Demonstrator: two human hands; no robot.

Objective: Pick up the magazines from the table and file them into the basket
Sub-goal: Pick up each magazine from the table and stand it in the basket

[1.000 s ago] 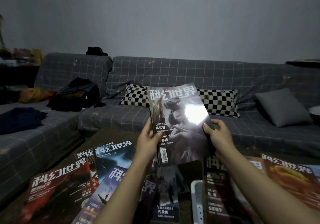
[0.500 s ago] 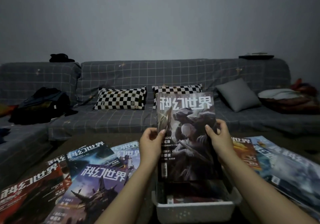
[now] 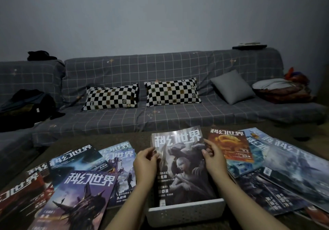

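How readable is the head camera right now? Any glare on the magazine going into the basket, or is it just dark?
Head view: the room is dim and bluish, with detail lost on the dark clothes left on the sofa. The magazine held between the left hand and right hand shows only a faint sheen along its top edge, and its title reads clearly. The basket rim is visible; straight lines bow towards the frame edges.

Single head-worn wide-angle view, facing forward and slightly down across the table (image 3: 99, 137) toward the sofa (image 3: 160, 69) and wall behind. Near edge of the table close below the lens; white basket (image 3: 185, 212) at bottom centre. No second view, no shared area.
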